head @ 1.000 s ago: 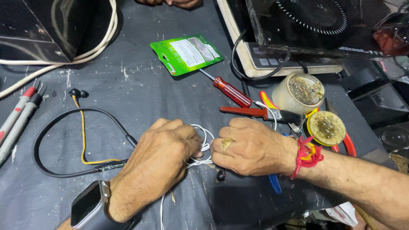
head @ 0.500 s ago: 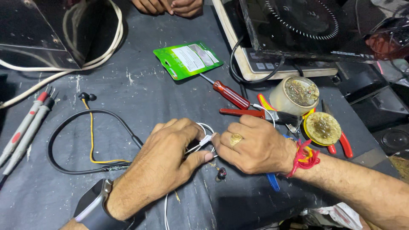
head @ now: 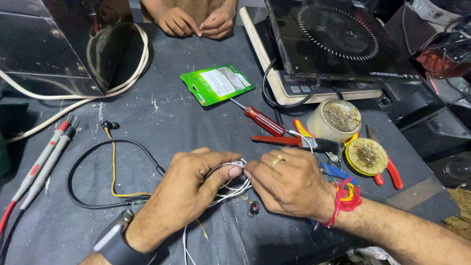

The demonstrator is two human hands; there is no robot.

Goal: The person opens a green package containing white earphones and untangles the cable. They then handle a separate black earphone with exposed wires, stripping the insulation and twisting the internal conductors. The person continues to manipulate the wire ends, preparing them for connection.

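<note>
White thin wires [head: 230,189], pinched between left hand [head: 189,184], right hand [head: 289,184]

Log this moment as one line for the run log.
left hand: pinching white wires | right hand: pinching same wires | nearby: red screwdriver, black neckband cable

We see soft, even light from above, bright in the middle of the dark worktop [head: 196,122] and dimmer at the corners. Both hands [head: 196,181] look sharp, with only faint shadows under them. The shiny black panel [head: 343,39] shows a little pale glare, and the edges bend slightly.
</note>
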